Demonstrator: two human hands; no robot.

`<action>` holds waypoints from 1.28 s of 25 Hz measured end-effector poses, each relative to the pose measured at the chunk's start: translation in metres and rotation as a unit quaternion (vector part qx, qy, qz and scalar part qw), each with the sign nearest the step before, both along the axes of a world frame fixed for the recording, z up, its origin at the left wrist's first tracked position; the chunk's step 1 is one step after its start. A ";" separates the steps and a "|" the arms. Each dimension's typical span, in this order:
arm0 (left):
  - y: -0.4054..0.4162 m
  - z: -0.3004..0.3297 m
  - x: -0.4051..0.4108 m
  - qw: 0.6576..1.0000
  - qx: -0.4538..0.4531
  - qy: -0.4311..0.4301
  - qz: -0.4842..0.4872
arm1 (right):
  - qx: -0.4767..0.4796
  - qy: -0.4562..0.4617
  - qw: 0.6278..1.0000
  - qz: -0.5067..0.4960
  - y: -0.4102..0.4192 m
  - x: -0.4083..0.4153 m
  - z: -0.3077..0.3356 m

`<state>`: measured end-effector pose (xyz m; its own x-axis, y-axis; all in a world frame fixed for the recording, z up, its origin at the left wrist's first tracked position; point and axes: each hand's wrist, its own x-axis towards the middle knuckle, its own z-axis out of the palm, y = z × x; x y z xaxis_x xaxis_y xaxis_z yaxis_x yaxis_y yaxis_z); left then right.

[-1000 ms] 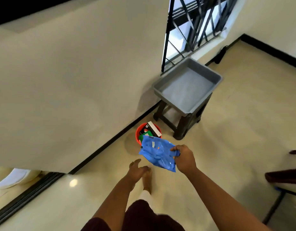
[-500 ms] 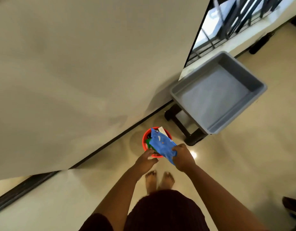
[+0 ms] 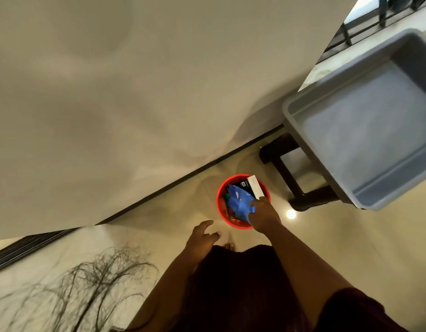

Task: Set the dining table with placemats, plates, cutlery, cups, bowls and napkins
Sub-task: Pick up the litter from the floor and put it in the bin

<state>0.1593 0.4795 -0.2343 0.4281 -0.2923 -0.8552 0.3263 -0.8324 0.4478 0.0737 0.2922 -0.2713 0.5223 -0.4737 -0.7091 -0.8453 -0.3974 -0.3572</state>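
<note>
Biggest thing in shot is the plain cream wall (image 3: pixel 111 104), fills the whole upper left + middle of the frame, w/ a dark skirting line running diagonally from lower left up toward the right. Below that is glossy beige floor (image 3: pixel 351 248), one bright light reflection on it right of centre.

Next biggest: grey plastic tub (image 3: pixel 365 130) at the right edge, rectangular, deep walls, sits on a dark stool (image 3: pixel 300 185) whose legs show under its lower left corner. Bit of black window grille in the top right corner.

Bottom centre is the person's dark maroon clothing, both bare forearms reaching up into the frame. Some loose hair strands hang across the lower left.

Red bucket (image 3: pixel 243 224), round, on the floor just below centre-right, near the skirting and just left of the stool. Inside it: a black/white box (image 3: pixel 252 186) standing at the upper rim, something green at the left side (can't tell what), and the blue wrapper (image 3: pixel 238 202).

The wrapper is bright blue, thin crinkly plastic, scrunched up w/ a few tiny pale/orange marks on it. It sits down in the bucket mouth, over the other stuff.

Right hand (image 3: pixel 264 215) is at the bucket's lower right rim, fingers curled round the wrapper's right edge, pinching it.

Left hand (image 3: pixel 202 238) is left of the bucket, apart from it, fingers loosely spread, holding nothing.
</note>
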 end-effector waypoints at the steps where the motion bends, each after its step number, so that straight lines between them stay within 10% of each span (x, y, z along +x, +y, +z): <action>1: 0.003 -0.003 0.002 1.000 0.001 -0.003 0.005 | 0.008 -0.002 1.000 -0.003 0.000 0.002 0.000; 11: -0.035 0.119 -0.009 0.960 -0.023 -0.126 -0.247 | 0.017 0.050 0.998 0.032 -0.020 -0.063 0.148; 16: -0.103 0.188 -0.014 0.778 -0.035 -0.386 -0.494 | -0.092 -0.025 0.994 -0.048 -0.063 -0.101 0.223; 20: -0.170 0.210 -0.046 0.662 -0.016 -0.422 -0.619 | -0.167 -0.030 0.981 -0.093 -0.098 -0.148 0.250; 32: -0.408 0.227 -0.289 0.549 -0.111 -0.425 -0.711 | -0.068 -0.020 0.942 -0.329 -0.267 -0.416 0.279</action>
<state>-0.1302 0.0713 -0.0076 -0.1515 -0.9042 -0.3992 -0.9883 0.1317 0.0768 -0.3427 0.0250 0.0074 0.1090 -0.7891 -0.6046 -0.9115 0.1632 -0.3774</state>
